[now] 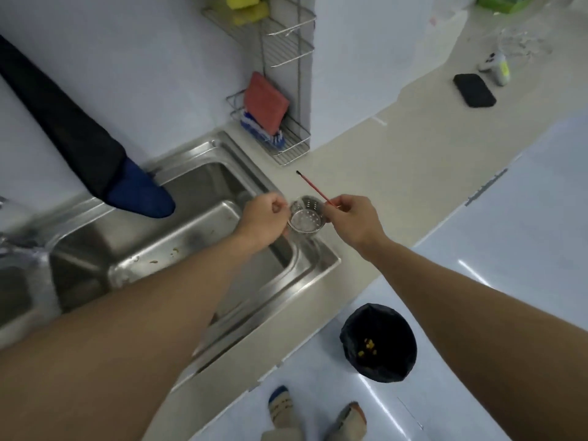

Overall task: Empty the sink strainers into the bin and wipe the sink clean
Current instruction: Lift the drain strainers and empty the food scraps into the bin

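While the left hand [265, 214] pinches the rim of the sink strainer [306, 218] with curled fingers, the right hand [351, 218] pinches a thin red stick [313, 188] on the opposite side of the rim. Strainer hangs between the two grips, above the sink's right edge where steel meets countertop [366, 160], mouth tilted toward the camera.

Likely reason for the hold: left hand steadies the basket, stick pokes at the holes to clear stuck bits. Whether the stick's lower end touches the strainer is hidden by the right hand; its dark tip points up and away from the grip.

Strainer: small perforated steel cup, shiny, holes in base and wall. Looks empty inside, no visible scraps. Slightly blurred, so small residue can't be ruled out.

Bin [378, 342] with black liner sits on the floor well below and right of the grip, yellow scraps already in it. So emptying of this one seems done.

Sink [197, 237] below-left of the grip has brownish specks on the basin floor; wipe not yet done. Red sponge [265, 103] in the wire rack [294, 151] beyond the grip looks like the wipe candidate.
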Available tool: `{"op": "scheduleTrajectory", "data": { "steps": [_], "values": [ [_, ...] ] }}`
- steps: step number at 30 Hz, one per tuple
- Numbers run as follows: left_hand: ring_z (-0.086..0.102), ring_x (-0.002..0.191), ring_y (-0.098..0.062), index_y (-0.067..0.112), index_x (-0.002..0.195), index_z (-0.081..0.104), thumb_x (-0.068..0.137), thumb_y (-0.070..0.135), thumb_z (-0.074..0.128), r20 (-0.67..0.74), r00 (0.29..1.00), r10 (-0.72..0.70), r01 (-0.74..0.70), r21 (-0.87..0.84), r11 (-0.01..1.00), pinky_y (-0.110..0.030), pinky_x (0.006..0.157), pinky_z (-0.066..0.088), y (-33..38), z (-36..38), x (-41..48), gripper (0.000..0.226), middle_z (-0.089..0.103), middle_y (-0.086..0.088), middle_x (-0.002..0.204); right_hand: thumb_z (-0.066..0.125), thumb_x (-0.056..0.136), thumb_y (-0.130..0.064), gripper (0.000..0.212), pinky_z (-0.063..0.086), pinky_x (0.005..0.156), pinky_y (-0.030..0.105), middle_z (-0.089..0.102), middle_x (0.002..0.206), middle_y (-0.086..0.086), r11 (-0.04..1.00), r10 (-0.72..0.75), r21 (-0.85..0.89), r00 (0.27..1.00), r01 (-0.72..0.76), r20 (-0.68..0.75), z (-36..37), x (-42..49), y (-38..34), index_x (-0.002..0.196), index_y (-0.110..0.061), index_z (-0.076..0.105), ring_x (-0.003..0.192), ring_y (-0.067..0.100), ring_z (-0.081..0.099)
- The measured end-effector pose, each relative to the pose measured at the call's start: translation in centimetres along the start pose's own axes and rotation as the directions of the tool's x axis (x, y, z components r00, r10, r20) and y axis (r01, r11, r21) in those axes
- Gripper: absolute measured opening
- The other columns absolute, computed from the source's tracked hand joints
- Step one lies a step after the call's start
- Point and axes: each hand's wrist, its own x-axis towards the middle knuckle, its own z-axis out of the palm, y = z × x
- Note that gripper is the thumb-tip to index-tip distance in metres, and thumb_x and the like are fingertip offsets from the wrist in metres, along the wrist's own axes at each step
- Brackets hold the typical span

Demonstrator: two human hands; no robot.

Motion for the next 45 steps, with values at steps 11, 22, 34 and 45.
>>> {"op": "scheduleTrajectory", "data": {
  "steps": [11,22,34,45],
  "values": [
    [0.064,0.058,-0.016,0.009,0.091,0.065,0.097,0.010,0.057,-0.115,0.947,-0.299,0.301,-0.005,0.954,-0.014,0.048,0.049,-15.2,-7.5,-2.8,0.010,0.070,-0.012,0.077,0.071,0.089,-0.033,0.013,0.050,0.066,0.023,0.071,0.080,-0.005,0.926,0.025,-0.355,0.920,0.126,0.390,17.0,1.1,-1.4,0.082,-0.023,0.073,0.077,0.013,0.065],
    [0.069,0.092,-0.030,0.007,0.098,0.070,0.094,0.011,0.060,0.015,0.900,-0.436,0.432,0.106,0.896,-0.037,0.084,0.056,-25.6,-4.7,-3.1,0.011,0.072,-0.014,0.098,0.071,0.087,-0.031,0.015,0.050,0.079,0.023,0.075,0.093,0.001,0.796,0.156,-0.584,0.879,0.159,0.451,25.8,1.9,4.2,0.095,-0.021,0.079,0.090,0.019,0.069],
    [0.063,0.078,-0.025,0.018,0.068,0.056,0.097,0.017,0.057,0.056,0.878,-0.475,0.448,0.248,0.859,-0.032,0.067,0.046,-29.1,-3.5,-1.7,0.029,0.060,-0.006,0.073,0.067,0.092,-0.026,0.018,0.044,0.072,0.022,0.073,0.099,0.006,0.759,0.289,-0.647,0.849,0.078,0.442,28.4,2.9,6.9,0.106,-0.019,0.077,0.082,0.019,0.061],
    [0.065,0.093,-0.026,0.018,0.094,0.063,0.101,0.030,0.052,0.074,0.910,-0.408,0.368,0.309,0.877,-0.039,0.082,0.054,-27.6,-4.8,-2.1,0.018,0.067,-0.004,0.098,0.070,0.091,-0.032,0.028,0.046,0.087,0.023,0.071,0.117,0.004,0.809,0.299,-0.588,0.850,0.015,0.434,27.0,2.9,6.2,0.115,-0.019,0.075,0.108,0.021,0.065]
  ]
}}
